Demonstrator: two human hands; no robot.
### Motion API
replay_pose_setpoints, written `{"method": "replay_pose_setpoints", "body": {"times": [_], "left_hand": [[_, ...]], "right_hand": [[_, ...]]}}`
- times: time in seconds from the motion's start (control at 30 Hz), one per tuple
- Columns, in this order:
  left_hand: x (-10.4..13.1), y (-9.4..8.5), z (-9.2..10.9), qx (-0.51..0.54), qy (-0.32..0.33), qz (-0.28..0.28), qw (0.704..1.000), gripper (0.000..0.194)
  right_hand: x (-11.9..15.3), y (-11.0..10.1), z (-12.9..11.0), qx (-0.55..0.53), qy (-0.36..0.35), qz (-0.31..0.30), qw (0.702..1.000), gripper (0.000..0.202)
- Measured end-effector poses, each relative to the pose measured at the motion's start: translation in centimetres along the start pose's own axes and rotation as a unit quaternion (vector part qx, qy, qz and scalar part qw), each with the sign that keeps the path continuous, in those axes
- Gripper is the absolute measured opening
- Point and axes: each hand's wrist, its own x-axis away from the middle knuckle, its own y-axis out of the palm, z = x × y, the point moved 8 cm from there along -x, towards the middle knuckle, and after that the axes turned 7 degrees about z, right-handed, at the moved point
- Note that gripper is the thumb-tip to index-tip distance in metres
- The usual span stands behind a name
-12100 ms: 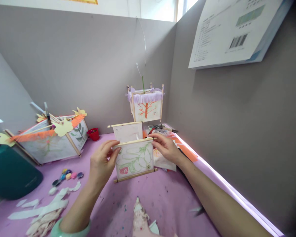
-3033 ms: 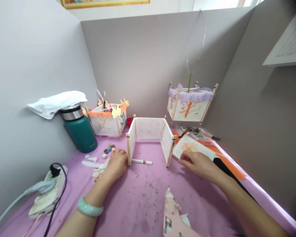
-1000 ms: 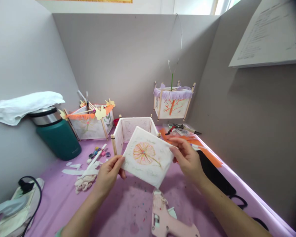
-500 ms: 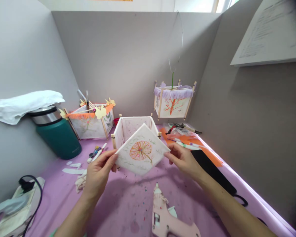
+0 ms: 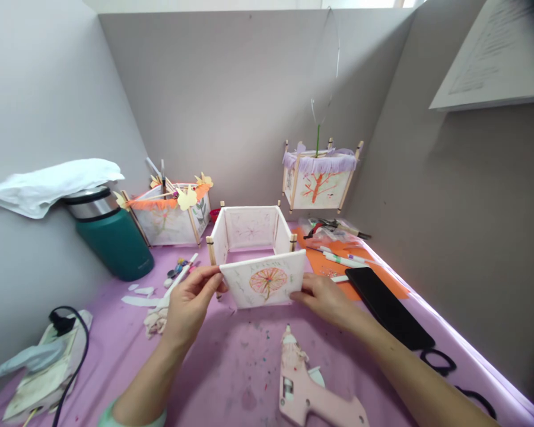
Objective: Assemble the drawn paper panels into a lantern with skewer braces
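White panel in our fingers, drawn side toward us, we grip a square bearing a round orange flower on a stem. Our left hand pinches its upper left corner, thumb and fingers closed with only the panel's thickness between them; our right hand has hold of the lower right edge, fingers drawn close around it. The panel leans back a little before the open near side of a three-walled frame with wooden corner posts; whether the two touch, we cannot tell. Nearer us, a pink glue gun lies on a purple cloth, nozzle pointing toward the panel. To the right we see a flat black object and markers on an orange sheet; to the left, small paint pots and a power strip. Farther back stand an orange-fringed box and a teal bottle, a white cover resting on top, while a purple-fringed box shows against the grey partition.
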Motion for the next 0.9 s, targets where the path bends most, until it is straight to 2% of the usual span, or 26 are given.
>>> {"method": "replay_pose_setpoints", "body": {"times": [0.13,0.23,0.43,0.57,0.7,0.9], "left_hand": [[0.1,0.4,-0.1,-0.119,0.028,-0.032,0.992,0.023],[0.3,0.1,0.1,-0.184,0.070,-0.015,0.980,0.022],[0.8,0.0,1.2,-0.282,0.175,0.023,0.943,0.021],[1.0,-0.2,2.3,-0.317,0.236,0.066,0.916,0.020],[0.7,-0.9,2.4,-0.320,0.216,0.096,0.918,0.019],[0.2,-1.3,1.2,-0.337,0.154,0.097,0.924,0.021]], "right_hand": [[0.0,0.7,0.4,-0.015,0.019,0.000,1.000,0.024],[0.2,1.5,0.3,-0.033,0.024,-0.022,0.999,0.028],[0.1,1.4,-0.4,0.120,-0.021,0.029,0.992,0.030],[0.0,1.6,-1.0,0.177,-0.042,0.041,0.983,0.032],[-0.2,1.8,-1.7,0.190,-0.052,0.046,0.979,0.029],[-0.4,1.1,-2.0,0.171,-0.041,0.077,0.982,0.031]]}}
